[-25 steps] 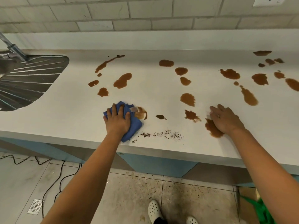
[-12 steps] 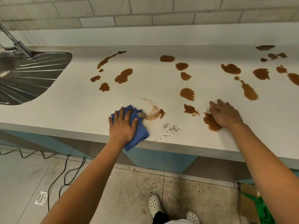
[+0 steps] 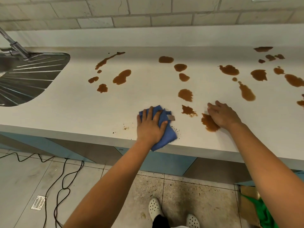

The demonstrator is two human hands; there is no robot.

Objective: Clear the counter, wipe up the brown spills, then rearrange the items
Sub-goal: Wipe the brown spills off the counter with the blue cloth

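Left hand flat, fingers spread, pressing cloth at counter front edge. Right hand open, resting beside a spill. Risks: heel smearing that puddle; crumbs swept onto floor.

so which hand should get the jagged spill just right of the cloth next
Left. The left hand already presses the blue cloth flat beside that jagged spill. The right hand rests bare on the counter.
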